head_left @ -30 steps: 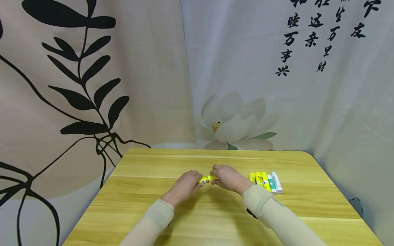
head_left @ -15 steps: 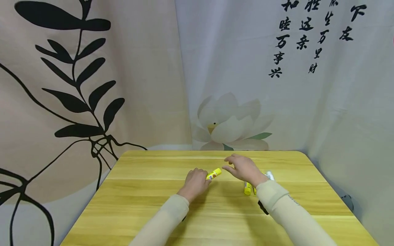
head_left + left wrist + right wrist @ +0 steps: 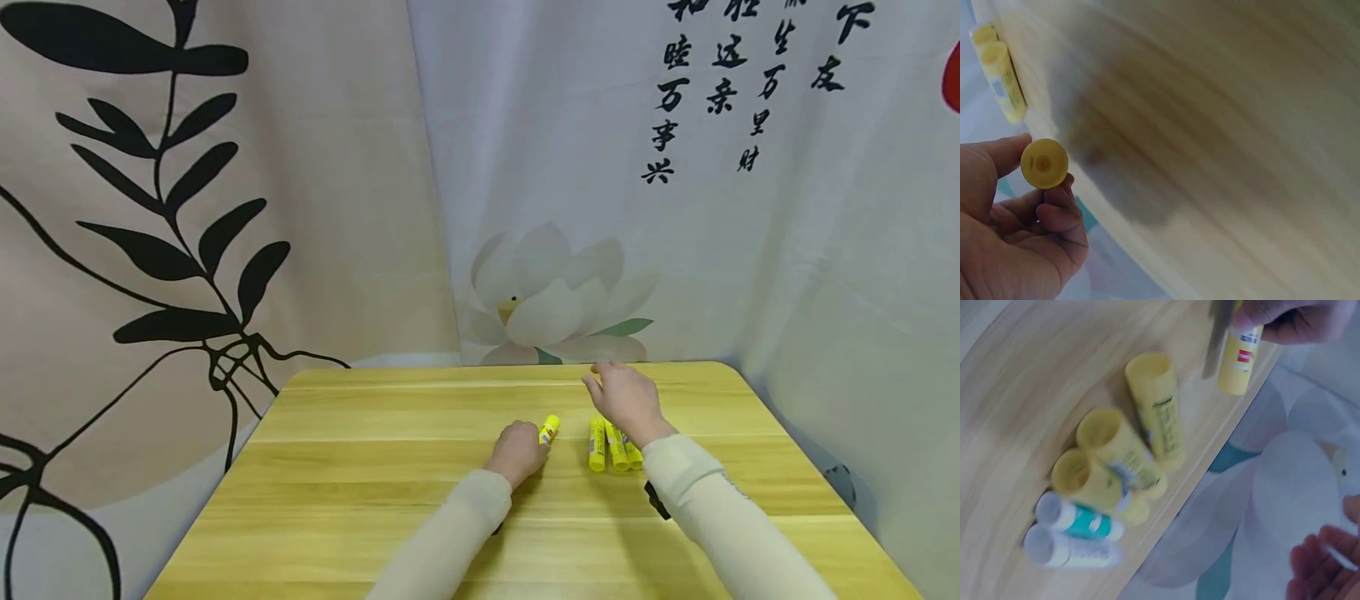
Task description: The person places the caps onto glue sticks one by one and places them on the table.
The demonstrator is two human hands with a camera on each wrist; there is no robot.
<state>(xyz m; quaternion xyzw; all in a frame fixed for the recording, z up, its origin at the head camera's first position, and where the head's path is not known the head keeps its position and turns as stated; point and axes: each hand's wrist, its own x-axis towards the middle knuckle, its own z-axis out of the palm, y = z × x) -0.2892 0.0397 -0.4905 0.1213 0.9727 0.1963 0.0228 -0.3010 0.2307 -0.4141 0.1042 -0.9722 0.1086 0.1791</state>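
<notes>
My left hand [image 3: 519, 454] pinches a yellow glue stick [image 3: 550, 429] just above the table; in the left wrist view its round end [image 3: 1044, 164] faces the camera, between thumb and fingers. Farther right, my right hand [image 3: 628, 402] hovers with loosely spread fingers and holds nothing. Below it lies a row of glue sticks. Three of them are yellow, the leftmost [image 3: 597, 444] standing slightly apart. The right wrist view also shows a teal-and-white stick [image 3: 1079, 517] and a white one [image 3: 1072, 549] at the row's end; my right hand and sleeve hide these two in the head view.
All the sticks lie on a wooden table [image 3: 360, 467] with rounded far corners. A cloth backdrop [image 3: 360, 208] with printed leaves, a lotus and writing hangs behind the far edge.
My right hand has let go of the glue stick's far end and moved right, over the row. My left hand has carried the stick rightward, closer to the row, and turned it more upright in view.
</notes>
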